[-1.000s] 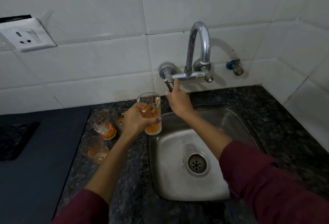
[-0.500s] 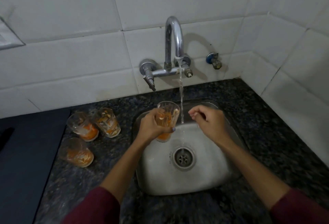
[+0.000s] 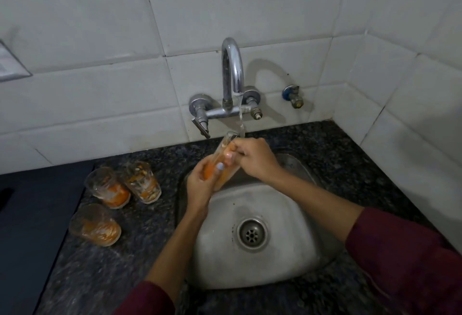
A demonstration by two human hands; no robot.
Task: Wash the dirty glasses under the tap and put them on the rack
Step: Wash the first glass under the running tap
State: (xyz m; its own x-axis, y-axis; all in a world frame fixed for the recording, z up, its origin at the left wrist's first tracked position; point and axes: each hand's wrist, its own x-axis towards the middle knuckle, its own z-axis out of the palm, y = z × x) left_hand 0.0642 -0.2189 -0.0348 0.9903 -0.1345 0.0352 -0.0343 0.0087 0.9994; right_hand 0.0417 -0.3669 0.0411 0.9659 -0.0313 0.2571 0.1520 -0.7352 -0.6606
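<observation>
A dirty glass (image 3: 223, 164) smeared with orange residue is tilted over the steel sink (image 3: 295, 259), its mouth up toward the running stream from the chrome tap (image 3: 232, 69). My left hand (image 3: 200, 187) grips the glass round its base from below. My right hand (image 3: 255, 158) holds it near the rim, with fingers reaching into the mouth. Three more dirty glasses stand on the dark granite counter to the left: two side by side (image 3: 108, 191) (image 3: 143, 182) and one in front (image 3: 95, 224). No rack is in view.
White tiled walls (image 3: 100, 27) close the back and the right side. A small blue-handled valve (image 3: 292, 96) sticks out of the wall right of the tap. A dark cooktop surface (image 3: 30, 227) lies at the far left, and a wall socket (image 3: 10, 64) is at the left edge.
The tap was turned on and water now runs. The glass moved from upright beside the stream to tilted under it, and my right hand came from the tap handle onto the glass.
</observation>
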